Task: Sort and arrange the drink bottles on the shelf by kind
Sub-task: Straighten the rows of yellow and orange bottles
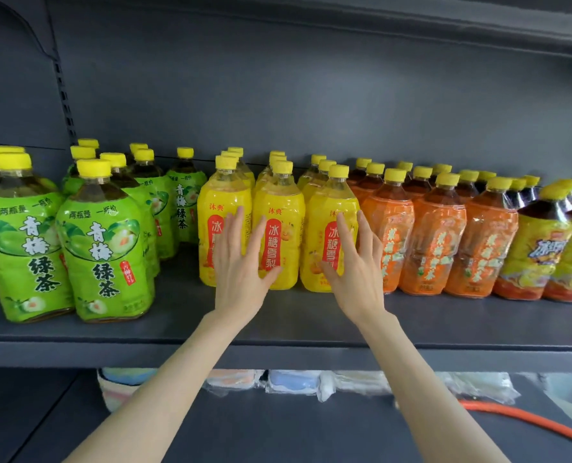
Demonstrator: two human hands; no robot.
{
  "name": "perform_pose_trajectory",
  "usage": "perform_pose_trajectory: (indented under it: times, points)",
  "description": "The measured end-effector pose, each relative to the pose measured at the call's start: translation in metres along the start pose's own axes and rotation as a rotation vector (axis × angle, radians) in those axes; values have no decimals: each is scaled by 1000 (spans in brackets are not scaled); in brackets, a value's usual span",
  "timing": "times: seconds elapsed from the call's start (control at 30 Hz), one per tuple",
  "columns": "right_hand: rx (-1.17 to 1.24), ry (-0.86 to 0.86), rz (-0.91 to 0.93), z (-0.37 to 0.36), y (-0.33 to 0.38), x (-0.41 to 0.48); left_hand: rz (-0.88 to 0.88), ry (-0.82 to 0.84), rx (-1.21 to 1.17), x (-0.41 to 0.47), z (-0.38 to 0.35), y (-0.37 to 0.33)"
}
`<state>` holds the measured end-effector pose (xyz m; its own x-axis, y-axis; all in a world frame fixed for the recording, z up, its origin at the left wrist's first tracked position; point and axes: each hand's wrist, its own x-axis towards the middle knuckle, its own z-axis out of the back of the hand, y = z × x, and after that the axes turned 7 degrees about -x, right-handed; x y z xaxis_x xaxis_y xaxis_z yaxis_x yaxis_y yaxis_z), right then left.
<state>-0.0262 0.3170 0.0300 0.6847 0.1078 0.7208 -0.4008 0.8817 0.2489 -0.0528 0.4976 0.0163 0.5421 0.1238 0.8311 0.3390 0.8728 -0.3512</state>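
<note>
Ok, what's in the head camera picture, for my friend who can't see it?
A person's left hand and right hand lie flat on yellow bottles in the middle of a dark shelf. Green bottles stand on the left, orange bottles on the right, all yellow-capped.

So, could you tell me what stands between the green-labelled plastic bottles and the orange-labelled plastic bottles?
Three rows of yellow-labelled plastic bottles stand there, as the head view shows.

A grey shelf (pixel 177 315) bears green bottles (pixel 104 248), yellow bottles (pixel 279 198), orange bottles (pixel 435 238).
</note>
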Motion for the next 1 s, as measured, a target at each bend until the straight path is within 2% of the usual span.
perform_pose_trajectory:
  times: [0.1,0.17,0.4,0.63,0.87,1.0]
  points:
    - [-28,88,39,-3,-10,0,-62,165,143,6,-7,-3]
    - [-50,91,43,-5,-12,2,-74,205,193,8,-10,-4]
    - [-101,39,43,-9,-12,4,-110,112,264,8,-16,-8]
    - [-119,-10,16,-12,-4,6,-114,100,269,9,-19,-5]
    - [-151,45,23,-8,-1,4,-72,171,255,8,-12,-13]
    - [-61,102,17,8,3,0,-45,205,151,7,3,-17]
